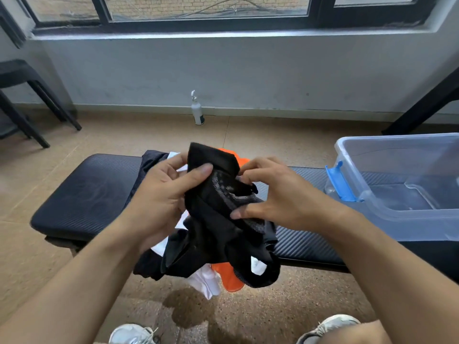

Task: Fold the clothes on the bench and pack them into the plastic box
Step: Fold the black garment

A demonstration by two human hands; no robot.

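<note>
Two bare hands hold one crumpled black garment with a grey dotted mesh patch [218,214] in the air above the dark padded surface [84,192]. The left hand [159,194] grips the garment's left side, its thumb pressed across the front of the cloth near the top and its other fingers curled behind. The right hand [275,194] pinches the garment's right side, its fingertips gathered on the fabric at the upper edge and its thumb laid against the cloth lower down. The garment hangs in loose folds between them, and its lower loops droop past the near edge of the surface. Beneath it, at the middle of the surface, lies a heap of other clothes: a bright orange piece [229,279] and a white piece [206,281] spill over the near edge, and a dark navy piece [151,160] lies toward the far edge. At the right end of the surface stands the clear plastic box with a blue clip latch [387,170], its lid off; no clothes can be seen inside it. Past the far edge, on the tan tiled floor [124,135], a white pump bottle [198,110] stands against the grey wall under the window. The legs of a black chair [34,100] show at the far left. Pale sneakers [131,335] rest on the floor below the near edge.
</note>
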